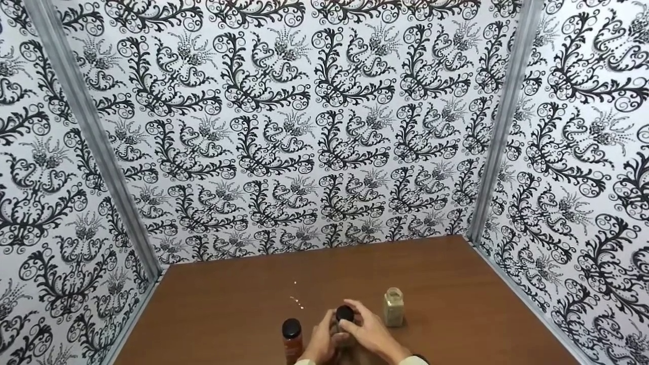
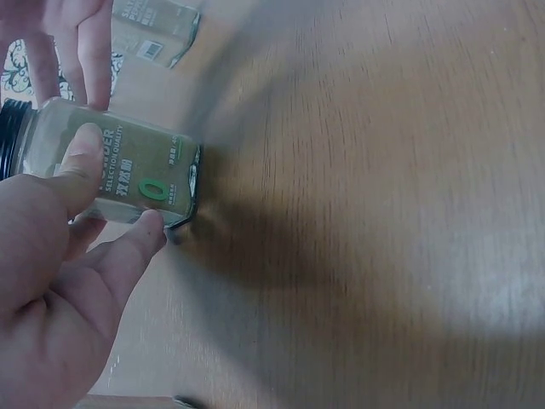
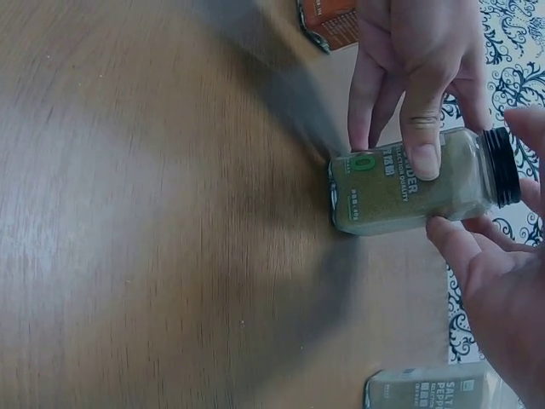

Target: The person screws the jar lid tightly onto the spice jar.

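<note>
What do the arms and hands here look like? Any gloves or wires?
They're a person's: the left hand and right hand are bare, without gloves. Pale, off-white sleeve cuffs show at both wrists, with a dark band beside the right one. No wires are visible on the hands.

The label [image 2: 140, 166] of the cumin powder jar [image 3: 387, 194] bore “…WDER”, “SELECTION QUALITY”, “孜然粉” and a green “0”; the salt-and-pepper jar [image 3: 434, 393], right of it, bore “SALT” and “PEPP”; smaller print was illegible.
</note>
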A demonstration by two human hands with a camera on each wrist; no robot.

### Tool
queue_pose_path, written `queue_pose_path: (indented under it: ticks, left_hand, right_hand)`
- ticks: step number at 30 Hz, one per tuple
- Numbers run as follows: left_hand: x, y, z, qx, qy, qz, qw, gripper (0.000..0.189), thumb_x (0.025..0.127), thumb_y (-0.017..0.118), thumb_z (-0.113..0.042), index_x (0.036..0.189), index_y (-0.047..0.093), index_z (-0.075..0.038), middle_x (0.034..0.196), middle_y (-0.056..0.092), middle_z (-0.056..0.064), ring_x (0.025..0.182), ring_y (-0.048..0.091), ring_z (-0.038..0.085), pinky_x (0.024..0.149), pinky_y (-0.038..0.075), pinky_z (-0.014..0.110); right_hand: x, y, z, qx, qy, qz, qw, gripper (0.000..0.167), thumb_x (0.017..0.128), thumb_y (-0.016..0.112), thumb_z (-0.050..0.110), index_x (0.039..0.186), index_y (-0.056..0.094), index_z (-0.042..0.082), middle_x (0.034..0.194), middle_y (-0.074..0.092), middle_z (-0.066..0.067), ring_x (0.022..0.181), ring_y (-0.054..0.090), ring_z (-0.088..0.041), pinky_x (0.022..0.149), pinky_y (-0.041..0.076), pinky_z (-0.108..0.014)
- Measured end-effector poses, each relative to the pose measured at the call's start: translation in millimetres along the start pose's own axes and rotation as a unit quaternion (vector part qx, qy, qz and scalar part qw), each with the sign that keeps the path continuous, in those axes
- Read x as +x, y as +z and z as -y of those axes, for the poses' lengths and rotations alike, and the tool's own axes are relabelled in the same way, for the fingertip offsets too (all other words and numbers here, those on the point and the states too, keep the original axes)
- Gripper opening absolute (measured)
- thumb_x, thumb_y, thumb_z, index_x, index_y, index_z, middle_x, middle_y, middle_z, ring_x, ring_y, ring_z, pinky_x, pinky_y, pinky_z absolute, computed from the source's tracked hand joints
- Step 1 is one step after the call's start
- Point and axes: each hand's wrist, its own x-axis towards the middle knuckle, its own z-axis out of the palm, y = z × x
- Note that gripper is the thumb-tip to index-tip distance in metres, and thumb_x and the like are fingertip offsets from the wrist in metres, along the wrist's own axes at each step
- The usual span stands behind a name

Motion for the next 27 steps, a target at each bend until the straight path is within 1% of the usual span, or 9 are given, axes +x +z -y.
queue_pose_path:
  ticks: [2,4,7,9,14,16,20,23,27]
  left_hand:
    - [-0.3,0.1,0.7,0.012,0.008,0.003,0.9999,0.049,0.088,0.073,-0.022,0.13,0.053,-0.007,0.126,0.069,0.017,0.119,0.064,0.039,0.099,0.048,0.06]
    - [0.0,-0.3,0.7,0.019,0.015,0.007,0.9997,0.048,0.088,0.072,-0.02,0.13,0.052,-0.007,0.126,0.069,0.019,0.121,0.062,0.041,0.099,0.045,0.066]
    - [1.6,-1.1,0.6,0.026,0.021,0.009,0.9994,0.047,0.089,0.071,-0.017,0.13,0.051,-0.007,0.127,0.068,0.02,0.123,0.06,0.042,0.099,0.043,0.069]
    - [2.5,-1.5,0.0,0.031,0.025,0.006,0.9992,0.047,0.089,0.071,-0.017,0.13,0.051,-0.007,0.127,0.068,0.02,0.122,0.061,0.04,0.098,0.048,0.063]
    - [2.0,-0.3,0.5,0.045,0.026,-0.002,0.9986,0.046,0.088,0.072,-0.019,0.129,0.052,-0.01,0.125,0.07,0.016,0.119,0.064,0.035,0.095,0.053,0.053]
    - [1.1,0.2,1.2,0.04,0.022,-0.004,0.9989,0.046,0.088,0.073,-0.019,0.129,0.053,-0.01,0.126,0.07,0.016,0.12,0.063,0.035,0.096,0.053,0.052]
    - [0.1,0.2,2.2,0.035,0.031,-0.011,0.9988,0.048,0.087,0.073,-0.021,0.129,0.053,-0.008,0.125,0.07,0.017,0.118,0.064,0.036,0.096,0.054,0.049]
    - [-0.2,0.2,2.1,0.032,0.036,-0.013,0.9988,0.049,0.087,0.073,-0.022,0.129,0.053,-0.007,0.124,0.07,0.017,0.118,0.065,0.035,0.096,0.054,0.045]
    - [-0.8,0.8,1.8,0.026,0.025,-0.014,0.9993,0.049,0.086,0.073,-0.023,0.127,0.053,-0.008,0.125,0.07,0.017,0.117,0.065,0.032,0.095,0.054,0.041]
  right_hand:
    - [0.0,0.8,-1.4,0.008,-0.001,-0.002,1.0,0.049,0.097,0.065,0.021,0.141,0.05,0.006,0.134,0.059,-0.028,0.12,0.062,-0.044,0.091,0.056,-0.047]
    - [-0.1,1.4,-2.7,0.015,-0.003,-0.007,0.9999,0.046,0.097,0.065,0.018,0.139,0.052,0.005,0.133,0.06,-0.028,0.12,0.062,-0.044,0.09,0.056,-0.041]
    - [1.1,2.1,-4.3,0.021,-0.005,-0.018,0.9996,0.042,0.097,0.065,0.018,0.135,0.054,0.005,0.131,0.061,-0.027,0.119,0.062,-0.043,0.088,0.056,-0.037]
    - [1.8,2.1,-4.6,0.019,-0.006,-0.024,0.9995,0.041,0.096,0.066,0.019,0.134,0.055,0.006,0.13,0.061,-0.026,0.119,0.062,-0.043,0.088,0.056,-0.037]
    - [1.3,2.4,-4.1,0.02,0.002,-0.028,0.9994,0.043,0.095,0.068,0.02,0.133,0.054,0.005,0.13,0.06,-0.027,0.119,0.063,-0.042,0.088,0.056,-0.039]
    - [0.6,2.8,-3.4,0.026,0.005,-0.023,0.9994,0.047,0.095,0.068,0.021,0.136,0.053,0.005,0.131,0.059,-0.028,0.12,0.062,-0.042,0.09,0.056,-0.041]
    - [-0.5,3.2,-1.6,0.035,0.011,-0.014,0.9992,0.052,0.096,0.066,0.023,0.142,0.049,0.006,0.134,0.057,-0.028,0.123,0.06,-0.043,0.094,0.055,-0.045]
    - [-0.9,3.2,-0.9,0.03,0.01,-0.016,0.9994,0.049,0.097,0.065,0.022,0.142,0.051,0.007,0.135,0.058,-0.028,0.124,0.06,-0.043,0.094,0.055,-0.046]
    - [-0.9,3.0,-0.9,0.014,0.006,-0.02,0.9997,0.043,0.097,0.064,0.019,0.137,0.055,0.008,0.134,0.06,-0.025,0.122,0.062,-0.041,0.092,0.055,-0.042]
